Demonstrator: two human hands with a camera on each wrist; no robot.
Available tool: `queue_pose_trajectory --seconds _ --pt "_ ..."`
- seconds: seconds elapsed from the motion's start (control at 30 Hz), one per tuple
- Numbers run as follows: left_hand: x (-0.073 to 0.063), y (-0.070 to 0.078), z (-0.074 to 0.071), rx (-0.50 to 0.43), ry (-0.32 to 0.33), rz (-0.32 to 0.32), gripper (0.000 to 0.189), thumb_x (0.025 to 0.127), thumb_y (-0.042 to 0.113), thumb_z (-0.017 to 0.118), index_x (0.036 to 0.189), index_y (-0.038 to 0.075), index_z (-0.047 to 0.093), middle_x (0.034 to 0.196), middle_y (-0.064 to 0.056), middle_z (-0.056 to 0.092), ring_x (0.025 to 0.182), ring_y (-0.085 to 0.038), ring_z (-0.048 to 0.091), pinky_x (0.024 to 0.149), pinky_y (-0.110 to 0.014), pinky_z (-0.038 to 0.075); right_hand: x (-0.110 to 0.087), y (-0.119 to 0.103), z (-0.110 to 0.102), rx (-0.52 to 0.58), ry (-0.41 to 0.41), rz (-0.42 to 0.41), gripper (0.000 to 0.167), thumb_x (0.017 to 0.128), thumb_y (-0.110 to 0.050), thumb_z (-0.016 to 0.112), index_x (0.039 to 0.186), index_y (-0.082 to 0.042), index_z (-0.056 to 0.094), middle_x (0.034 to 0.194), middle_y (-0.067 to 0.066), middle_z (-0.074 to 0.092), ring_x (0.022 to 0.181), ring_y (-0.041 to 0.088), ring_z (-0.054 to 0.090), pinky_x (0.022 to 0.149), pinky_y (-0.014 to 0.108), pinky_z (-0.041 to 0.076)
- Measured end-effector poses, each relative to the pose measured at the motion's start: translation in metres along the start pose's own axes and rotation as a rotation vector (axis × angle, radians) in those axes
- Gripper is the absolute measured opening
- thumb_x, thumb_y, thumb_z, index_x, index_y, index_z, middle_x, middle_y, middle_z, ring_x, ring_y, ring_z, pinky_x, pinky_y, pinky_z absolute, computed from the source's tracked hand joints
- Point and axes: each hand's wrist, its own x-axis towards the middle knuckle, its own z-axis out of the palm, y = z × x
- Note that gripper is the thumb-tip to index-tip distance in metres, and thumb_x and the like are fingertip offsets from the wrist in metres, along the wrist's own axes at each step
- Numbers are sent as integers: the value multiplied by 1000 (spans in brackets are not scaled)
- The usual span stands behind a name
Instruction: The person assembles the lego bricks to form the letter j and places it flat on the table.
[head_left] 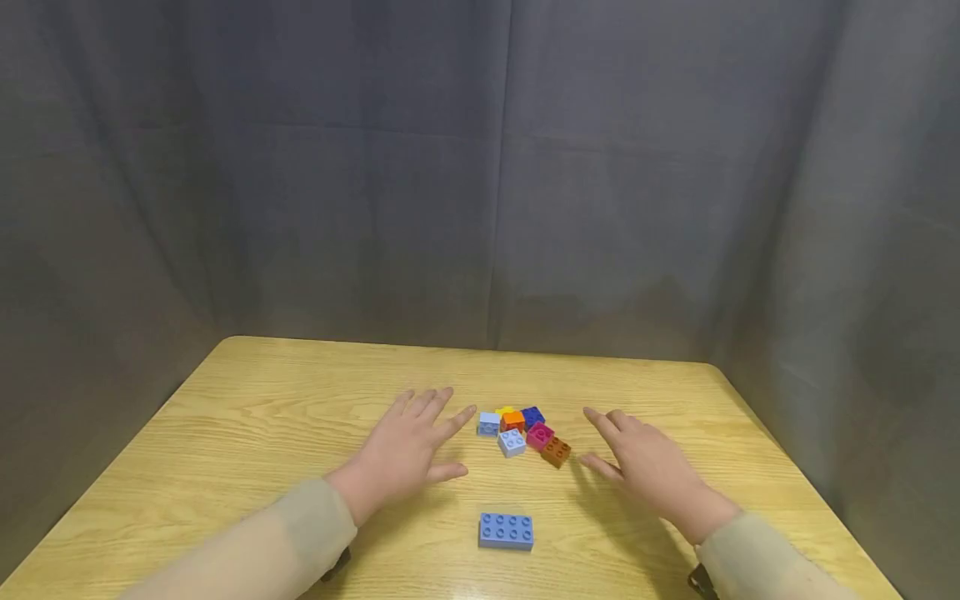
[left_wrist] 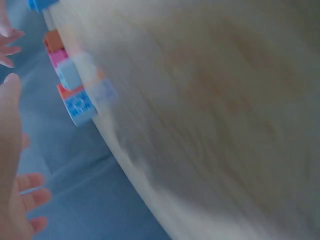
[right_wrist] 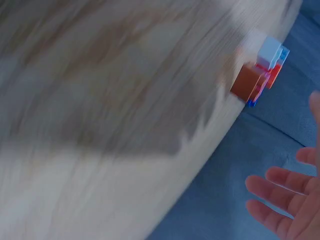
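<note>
The brick cluster lay on the counter between both hands, just right of the left hand and just left of the right hand, both grips wide and holding nothing, the left slightly nearer.

Head cam above; wrist cams low, close.
</note>
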Motion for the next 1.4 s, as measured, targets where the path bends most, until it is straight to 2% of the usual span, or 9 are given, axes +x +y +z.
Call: queue_pose_trajectory --seconds 0.07,0.17,0.33,0.47,0.63,0.87,1.0,1.13,1.4 --pt "-2 7 -3 -64 -11 -13 75 92 70 46 152 25 41 147 -15 43 132 -32 42 108 -52 31 1 -5 1 63 -19 41 59 93 -40 67 138 -5 53 113 13 63 91 31 65 77 48 54" --pt "-4 17 -9 -176 -35 -26 69 92 67 49 143 21 54 125 -10 54 114 -25 50 98 -44 40 5 -12 3 168 -36 95 46 93 -33 69 129 -5 59 115 13 64 99 32 65 80 49 54" --pt "-8 32 -16 -344 -84 -21 50 93 54 61 121 14 72 89 5 49 76 -11 46 69 -29 43 15 -17 10 282 -81 153 37 92 -27 71 121 -4 63 112 10 65 94 27 65 78 43 54" --pt "-10 42 -16 -504 -158 -51 43 89 48 69 112 13 75 82 7 49 64 -6 44 55 -23 40 21 -19 19 334 -105 192 39 90 -27 74 119 -3 63 112 11 65 97 27 65 80 43 54" --pt "-10 53 -15 -623 -217 -81 44 83 47 76 112 15 75 83 7 50 66 -3 48 57 -22 42 26 -20 29 400 -133 251 43 87 -30 77 118 -4 63 111 11 64 98 28 64 81 45 54" --pt "-11 63 -11 -650 -268 -92 44 75 45 83 110 19 75 83 9 51 69 -2 49 59 -21 43 27 -21 40 433 -163 307 44 83 -33 80 114 -6 65 101 9 63 83 20 62 72 40 53" --pt "-12 64 -8 -646 -256 -89 39 75 42 84 106 19 77 81 10 51 68 -3 48 60 -21 42 30 -22 43 440 -167 319 43 82 -31 81 113 -6 65 96 7 62 77 15 58 67 35 51" --pt "-14 64 -6 -643 -239 -73 34 75 38 85 102 19 78 80 10 50 67 -3 47 60 -20 41 35 -24 43 453 -167 325 42 80 -28 83 111 -5 66 94 5 63 77 15 58 69 36 51" --pt "-13 63 -3 -654 -232 -65 32 75 38 85 101 21 77 79 11 51 68 -3 47 61 -20 42 43 -26 45 455 -172 318 23 80 -15 83 94 -5 68 85 1 62 75 13 57 70 34 51"
